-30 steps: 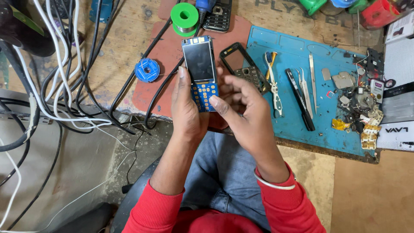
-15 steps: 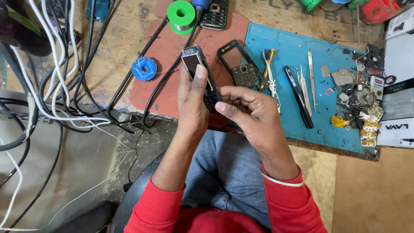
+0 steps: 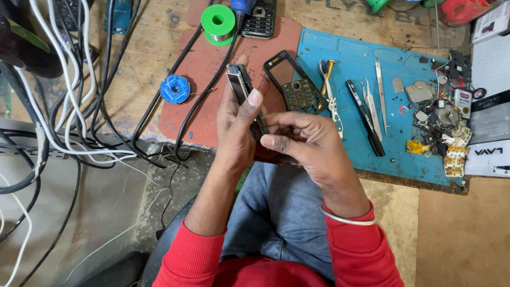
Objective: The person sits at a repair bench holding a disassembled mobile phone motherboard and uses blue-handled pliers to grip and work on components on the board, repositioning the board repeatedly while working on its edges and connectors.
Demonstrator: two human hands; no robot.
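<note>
Centre of the frame: I see the left hand closed around a slim keypad phone, turned edge-on to the camera, thumb laid along its upper side. The right hand meets it from the right, fingertips pinching the phone's lower end; I cannot tell what they grip there. Both hands hover over a red-brown mat at the bench edge. Just right of the phone, a detached dark front housing with keypad lies flat. On the blue work mat, right of centre, rest a black pen-like tool, tweezers and loose small parts. A green solder spool sits at upper centre. I judge the work partway: one handset lies stripped, the held phone looks whole, its casing not visibly parted.
</note>
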